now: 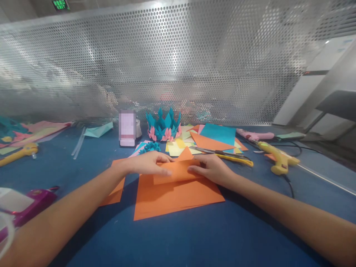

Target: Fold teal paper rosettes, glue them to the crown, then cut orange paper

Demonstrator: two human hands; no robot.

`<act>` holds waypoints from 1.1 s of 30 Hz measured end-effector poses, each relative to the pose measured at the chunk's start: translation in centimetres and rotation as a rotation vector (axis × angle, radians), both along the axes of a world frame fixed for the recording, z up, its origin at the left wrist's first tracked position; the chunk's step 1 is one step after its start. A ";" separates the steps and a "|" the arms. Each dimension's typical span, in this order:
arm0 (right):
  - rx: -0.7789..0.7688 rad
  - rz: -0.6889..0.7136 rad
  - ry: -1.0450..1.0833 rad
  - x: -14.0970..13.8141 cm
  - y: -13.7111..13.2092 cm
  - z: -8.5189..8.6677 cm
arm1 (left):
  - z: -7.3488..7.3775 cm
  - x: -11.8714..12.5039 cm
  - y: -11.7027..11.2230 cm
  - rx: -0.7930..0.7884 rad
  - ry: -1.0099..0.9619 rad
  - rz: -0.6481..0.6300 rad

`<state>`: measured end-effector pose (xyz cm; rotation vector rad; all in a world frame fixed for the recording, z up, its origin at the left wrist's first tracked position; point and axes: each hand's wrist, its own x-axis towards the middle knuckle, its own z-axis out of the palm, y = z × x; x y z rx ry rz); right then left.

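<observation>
A folded sheet of orange paper (178, 173) is held between my hands, its flap lying toward me and a pointed corner sticking up behind. My left hand (150, 163) is closed on its left side, thumb on the front face. On the right side, my right hand (213, 167) pinches the same sheet with its thumb in front and fingers behind. Beneath it lies a larger flat orange sheet (178, 200). Another orange sheet (115, 193) sits partly under my left forearm.
Behind my hands stand a blue paper crown with pink flowers (164, 126) and a phone (127, 128). Scissors (214, 151), a yellow-handled cutter (236, 159) and coloured papers (219, 135) lie beyond. A yellow glue gun (278, 157) with its cord is at right. A perforated metal panel (172, 63) closes the back.
</observation>
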<state>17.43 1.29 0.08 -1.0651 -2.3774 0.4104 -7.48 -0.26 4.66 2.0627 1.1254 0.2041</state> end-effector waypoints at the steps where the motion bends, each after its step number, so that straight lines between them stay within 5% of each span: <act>1: 0.006 -0.007 -0.009 0.0 0.0 0.0 | 0.0 0.0 0.0 0.007 0.000 -0.009; 10: 0.063 -0.041 -0.085 0.0 0.3 -0.3 | -1.4 0.3 0.2 0.040 -0.085 0.023; 16: 0.096 -0.051 -0.133 -0.2 0.2 -0.4 | -0.6 0.8 -0.4 0.140 0.000 -0.109; 33: 0.154 -0.073 -0.225 -0.5 0.0 -0.4 | -0.7 0.9 -0.5 0.127 0.031 -0.105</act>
